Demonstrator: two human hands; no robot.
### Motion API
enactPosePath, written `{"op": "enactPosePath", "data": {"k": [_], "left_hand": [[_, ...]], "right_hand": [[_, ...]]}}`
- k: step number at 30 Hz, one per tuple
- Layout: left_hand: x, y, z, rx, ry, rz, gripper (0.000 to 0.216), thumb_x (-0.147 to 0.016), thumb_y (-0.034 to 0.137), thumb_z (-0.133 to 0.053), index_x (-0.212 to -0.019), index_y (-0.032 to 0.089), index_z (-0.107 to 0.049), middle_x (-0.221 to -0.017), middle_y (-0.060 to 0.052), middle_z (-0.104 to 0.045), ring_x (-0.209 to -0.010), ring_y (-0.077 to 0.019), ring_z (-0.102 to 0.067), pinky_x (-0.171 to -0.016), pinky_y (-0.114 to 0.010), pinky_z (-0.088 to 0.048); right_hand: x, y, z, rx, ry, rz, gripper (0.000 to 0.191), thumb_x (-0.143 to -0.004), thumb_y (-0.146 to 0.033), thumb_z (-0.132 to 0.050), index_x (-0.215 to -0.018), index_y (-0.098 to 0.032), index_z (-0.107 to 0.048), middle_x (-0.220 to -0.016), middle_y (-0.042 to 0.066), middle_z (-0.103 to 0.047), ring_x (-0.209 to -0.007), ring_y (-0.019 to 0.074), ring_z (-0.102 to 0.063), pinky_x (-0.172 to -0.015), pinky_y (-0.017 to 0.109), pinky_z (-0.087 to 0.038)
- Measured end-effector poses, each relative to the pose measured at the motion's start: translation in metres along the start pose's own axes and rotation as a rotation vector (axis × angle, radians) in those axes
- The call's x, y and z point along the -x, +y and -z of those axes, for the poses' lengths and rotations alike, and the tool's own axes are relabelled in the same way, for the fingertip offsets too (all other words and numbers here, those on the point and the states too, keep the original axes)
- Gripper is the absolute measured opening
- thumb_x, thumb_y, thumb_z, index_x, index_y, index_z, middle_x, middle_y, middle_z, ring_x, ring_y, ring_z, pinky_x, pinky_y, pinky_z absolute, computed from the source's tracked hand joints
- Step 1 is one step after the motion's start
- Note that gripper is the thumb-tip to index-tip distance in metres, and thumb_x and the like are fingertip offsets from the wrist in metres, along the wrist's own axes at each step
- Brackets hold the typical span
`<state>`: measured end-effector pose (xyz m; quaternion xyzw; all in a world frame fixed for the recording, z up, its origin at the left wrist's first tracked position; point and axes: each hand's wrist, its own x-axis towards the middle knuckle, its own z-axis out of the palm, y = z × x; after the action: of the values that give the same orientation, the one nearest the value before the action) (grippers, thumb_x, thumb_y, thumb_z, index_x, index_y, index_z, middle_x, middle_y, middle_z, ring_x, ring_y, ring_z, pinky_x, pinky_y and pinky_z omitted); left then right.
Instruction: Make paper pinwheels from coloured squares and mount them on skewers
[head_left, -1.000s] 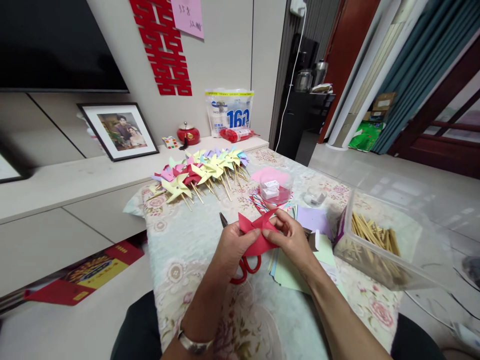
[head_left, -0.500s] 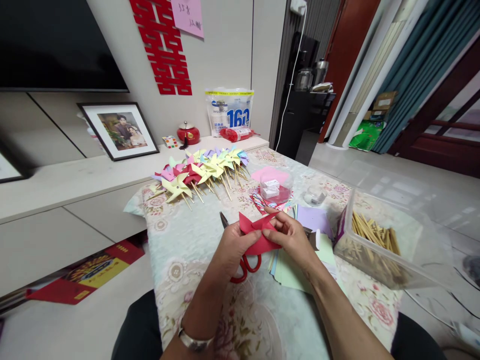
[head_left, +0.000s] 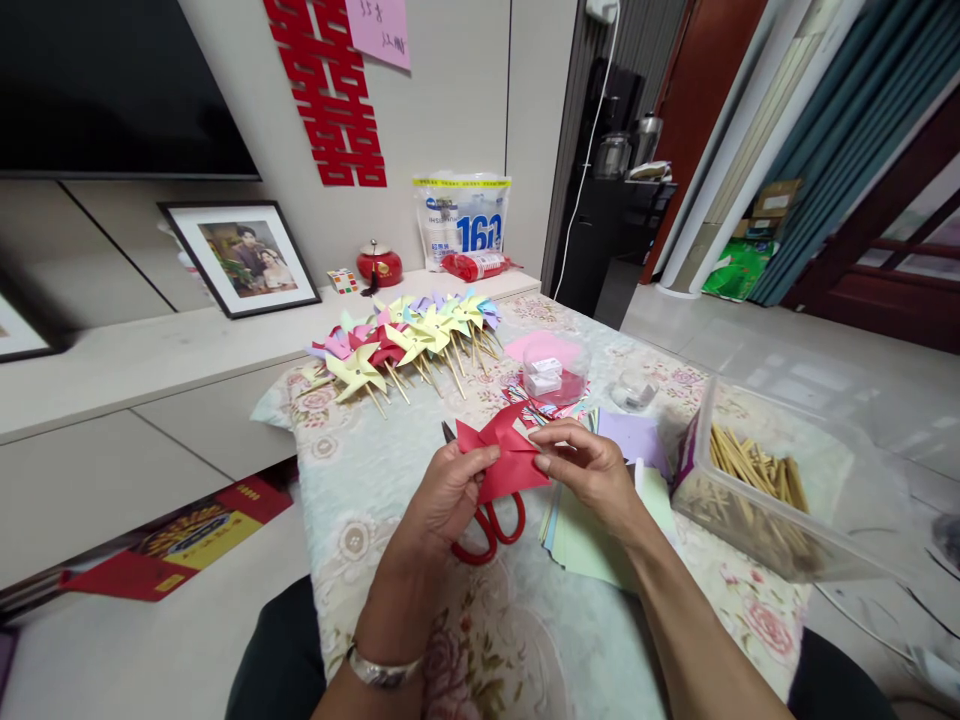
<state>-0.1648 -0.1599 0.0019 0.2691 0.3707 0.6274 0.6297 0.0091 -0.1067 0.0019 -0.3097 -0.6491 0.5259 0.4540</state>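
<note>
Left hand [head_left: 450, 490] pinches the red paper [head_left: 510, 478] by its left side, while the right hand [head_left: 596, 475] has fingertips at its right edge, grip unclear; seemingly light, springy and easily creased, it likely suits a soft pinch near its middle, above the red-handled scissors [head_left: 491, 535].

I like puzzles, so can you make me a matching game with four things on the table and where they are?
1. Red paper
2. Scissors
3. Loose wooden sticks
4. Pinwheels

A. Inside the clear plastic box
B. Bunched at the far end of the flowery tablecloth
C. Held up by the left hand, with the right hand at its edge
D. Partly hidden below the hands, with red handles showing

Right pairs: 1-C, 2-D, 3-A, 4-B
</note>
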Motion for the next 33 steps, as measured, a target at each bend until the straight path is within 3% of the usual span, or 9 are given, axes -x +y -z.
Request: {"op": "enactPosePath", "data": {"k": [4,8,13,17,27,33], "left_hand": [[-0.001,0.001,0.003,0.018,0.007,-0.015,0.02,-0.066,0.023,-0.082,-0.081,0.015,-0.073,-0.074,-0.003,-0.074,-0.066,-0.0137,-0.065,-0.072,-0.025,-0.052],[-0.001,0.0,0.002,-0.027,0.024,-0.017,0.022,-0.065,0.025,-0.083,-0.081,0.014,-0.073,-0.076,-0.005,-0.075,-0.067,-0.0151,-0.066,-0.071,-0.027,-0.051],[-0.001,0.0,-0.002,-0.091,0.074,-0.033,0.027,-0.06,0.025,-0.083,-0.083,0.013,-0.073,-0.078,-0.005,-0.075,-0.067,-0.0154,-0.065,-0.069,-0.027,-0.051],[0.0,0.0,-0.003,-0.15,0.132,-0.013,0.023,-0.059,0.024,-0.083,-0.075,0.013,-0.072,-0.07,-0.003,-0.072,-0.059,-0.0121,-0.06,-0.061,-0.023,-0.047],[-0.004,-0.009,0.001,-0.298,0.133,-0.009,0.026,-0.063,0.026,-0.079,-0.084,0.013,-0.073,-0.076,-0.004,-0.073,-0.06,-0.0122,-0.059,-0.057,-0.022,-0.045],[-0.001,-0.007,-0.005,-0.34,0.135,-0.036,0.016,-0.063,0.025,-0.077,-0.072,0.014,-0.071,-0.064,0.0,-0.067,-0.052,-0.0093,-0.052,-0.05,-0.02,-0.04]], "right_hand": [[0.002,-0.004,0.005,0.15,-0.144,0.161,0.013,-0.086,-0.028,-0.071,-0.097,-0.03,-0.078,-0.093,0.003,-0.067,-0.092,0.0213,-0.061,-0.088,0.039,-0.046],[0.003,-0.003,0.007,0.275,-0.176,0.241,0.015,-0.09,-0.032,-0.068,-0.101,-0.032,-0.078,-0.096,0.005,-0.063,-0.095,0.0231,-0.059,-0.089,0.041,-0.046],[0.001,-0.003,0.008,0.453,-0.183,0.338,0.012,-0.09,-0.033,-0.068,-0.096,-0.033,-0.078,-0.132,0.006,-0.057,-0.129,0.0291,-0.046,-0.108,0.049,-0.032],[0.002,-0.004,0.007,0.501,-0.198,0.31,0.01,-0.09,-0.032,-0.068,-0.089,-0.029,-0.077,-0.143,0.005,-0.053,-0.136,0.0305,-0.04,-0.112,0.053,-0.026],[0.002,-0.007,-0.001,0.448,-0.212,0.131,0.01,-0.088,-0.025,-0.066,-0.079,-0.023,-0.071,-0.135,0.008,-0.057,-0.13,0.03,-0.044,-0.107,0.053,-0.029],[0.003,-0.001,-0.005,0.429,-0.158,0.058,0.011,-0.083,-0.022,-0.066,-0.073,-0.021,-0.069,-0.127,0.009,-0.06,-0.124,0.0291,-0.048,-0.104,0.049,-0.032]]}}
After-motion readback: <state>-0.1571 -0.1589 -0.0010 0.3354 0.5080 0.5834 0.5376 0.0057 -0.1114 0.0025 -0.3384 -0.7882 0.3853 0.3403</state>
